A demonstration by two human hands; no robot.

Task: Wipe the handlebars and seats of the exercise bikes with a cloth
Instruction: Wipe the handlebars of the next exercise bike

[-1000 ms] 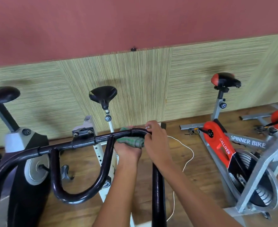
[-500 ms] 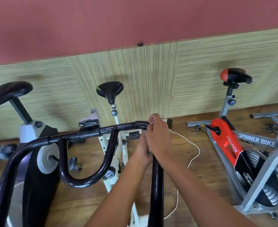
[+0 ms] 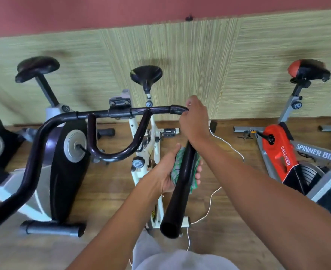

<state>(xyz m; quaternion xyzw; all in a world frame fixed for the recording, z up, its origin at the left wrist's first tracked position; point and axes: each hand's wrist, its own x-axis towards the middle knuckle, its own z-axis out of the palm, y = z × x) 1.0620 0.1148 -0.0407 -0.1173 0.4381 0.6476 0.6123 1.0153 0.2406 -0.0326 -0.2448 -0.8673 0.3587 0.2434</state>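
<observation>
The handlebar (image 3: 177, 201) has its near arm pointing back at the person, open end closest. Partway up that arm the left hand (image 3: 166, 172) curls around it from beneath, fingers clamping a green cloth (image 3: 176, 168) against the tube. Further along, at the handlebar's bend, the right hand (image 3: 194, 119) is wrapped tight around the bar. Beyond the handlebar stands a black seat (image 3: 146, 74). Another seat (image 3: 36, 68) lies off to the handlebar's left, and a red bike (image 3: 277, 151) to its right.
</observation>
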